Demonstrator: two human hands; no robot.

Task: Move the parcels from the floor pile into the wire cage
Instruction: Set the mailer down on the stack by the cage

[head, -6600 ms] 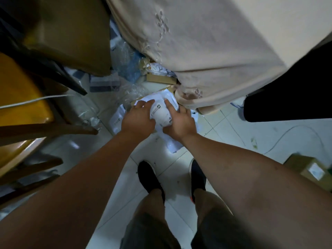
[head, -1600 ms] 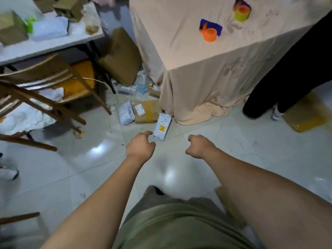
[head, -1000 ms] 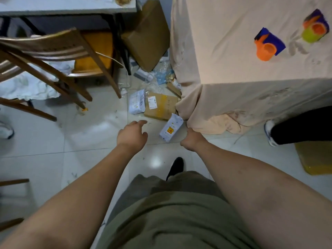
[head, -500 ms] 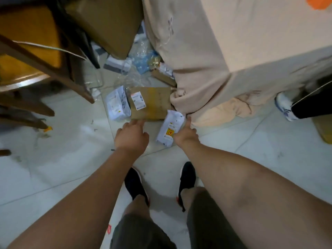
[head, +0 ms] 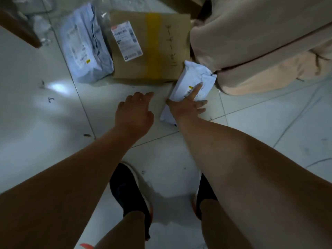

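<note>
**Right hand on white mailer, left hand empty**

White mailer (head: 193, 81) lies on tiled floor (head: 53, 123), far end against cardboard box (head: 152, 49), just beside draped beige cloth (head: 251, 42). Right hand (head: 186, 105) rests on it, fingers spread, thumb at its left edge; not yet lifted. Left hand (head: 134, 112) hovers beside it, loosely spread, holding nothing. Grey poly bag (head: 84, 45) sits left of box, touching it.

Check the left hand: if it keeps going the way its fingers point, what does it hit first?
Probably the cardboard box: the left hand is open, fingers aimed at its near edge, only bare floor between. Its height is unclear.
</note>
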